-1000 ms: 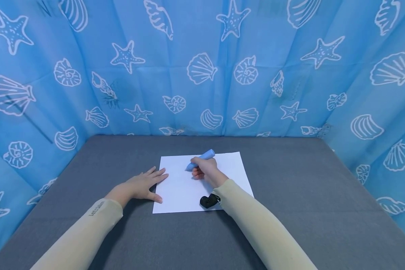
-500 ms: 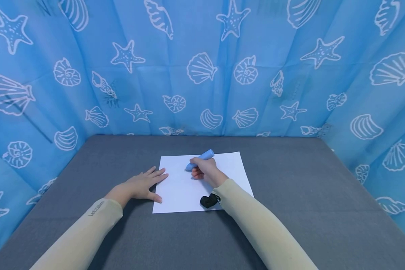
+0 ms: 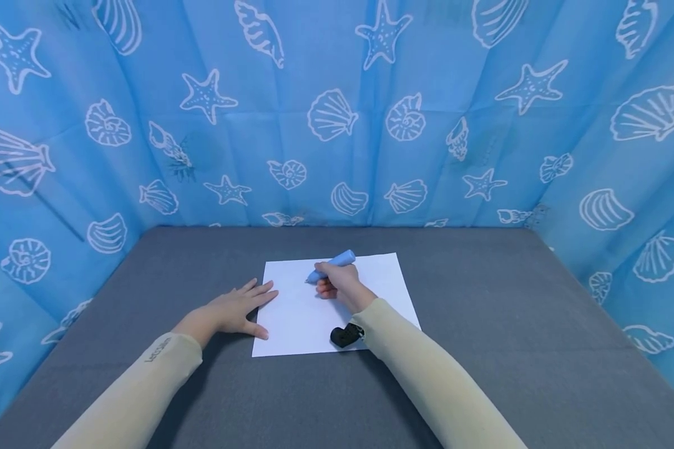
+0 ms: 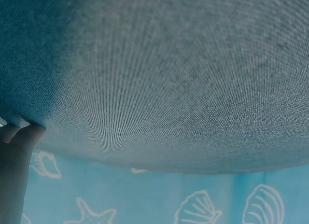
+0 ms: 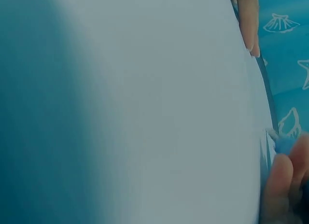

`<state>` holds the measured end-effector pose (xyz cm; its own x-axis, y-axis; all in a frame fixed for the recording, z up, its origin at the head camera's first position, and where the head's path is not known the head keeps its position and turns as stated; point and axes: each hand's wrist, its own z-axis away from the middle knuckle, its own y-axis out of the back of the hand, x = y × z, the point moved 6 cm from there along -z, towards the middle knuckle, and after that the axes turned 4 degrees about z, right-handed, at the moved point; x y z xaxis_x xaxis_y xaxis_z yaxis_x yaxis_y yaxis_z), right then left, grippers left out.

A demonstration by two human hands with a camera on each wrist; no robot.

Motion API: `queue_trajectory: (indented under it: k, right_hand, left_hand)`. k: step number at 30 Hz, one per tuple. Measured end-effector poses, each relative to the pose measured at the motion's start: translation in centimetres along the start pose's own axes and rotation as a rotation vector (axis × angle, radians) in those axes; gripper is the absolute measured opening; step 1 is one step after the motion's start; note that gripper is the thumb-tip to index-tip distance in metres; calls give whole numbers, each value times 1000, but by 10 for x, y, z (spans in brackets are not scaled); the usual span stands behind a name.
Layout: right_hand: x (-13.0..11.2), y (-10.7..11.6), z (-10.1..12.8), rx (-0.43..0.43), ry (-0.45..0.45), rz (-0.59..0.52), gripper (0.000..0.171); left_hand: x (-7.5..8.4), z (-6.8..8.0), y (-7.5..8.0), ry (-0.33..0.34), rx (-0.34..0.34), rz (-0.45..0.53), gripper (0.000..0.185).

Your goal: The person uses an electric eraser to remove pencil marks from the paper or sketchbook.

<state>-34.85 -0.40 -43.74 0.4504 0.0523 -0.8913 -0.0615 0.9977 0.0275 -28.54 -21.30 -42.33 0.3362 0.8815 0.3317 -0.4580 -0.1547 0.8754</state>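
Observation:
A white sheet of paper (image 3: 297,324) lies on the grey cloth-covered table. Near the sheet's upper middle, my right hand (image 3: 341,285) pinches a thick light-blue pen (image 3: 344,257) between thumb and fingers, its narrow tip pointing down-left at or just above the paper. At the right edge of the right wrist view the blue pen (image 5: 285,145) shows only in part. My left hand (image 3: 236,312) rests palm down with spread fingers, fingertips over the sheet's left edge. In the left wrist view just a few of its fingers (image 4: 24,147) are visible. No clear mark shows on the paper.
A blue curtain (image 3: 292,137) with white shells and starfish hangs behind and beside the table (image 3: 483,299). A black object (image 3: 345,336) at the right cuff sits over the paper's lower part. Pale sleeves (image 3: 432,374) cover both forearms.
The pen tip and right hand shift only very slightly to the left on the sheet. The whole head view moves a little. The left hand stays in place on the paper's edge.

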Motion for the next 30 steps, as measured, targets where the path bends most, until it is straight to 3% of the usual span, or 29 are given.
queue_trajectory:
  k: [5,10,18,30]
  right_hand:
    - [1,1,0,-51,-42,-11,33]
    - [1,-1,0,-104,-83,28,24]
    - [-2,-1,4,-28,-30,-6,17]
    - [0,-3,3,-9,-21,7,18]
  left_hand:
    - [0,1,0,-3,-5,4,101]
    - [0,1,0,-1,-7,3,100]
    - [2,2,1,-3,6,1,99]
    - [0,2,1,3,-2,6,99]
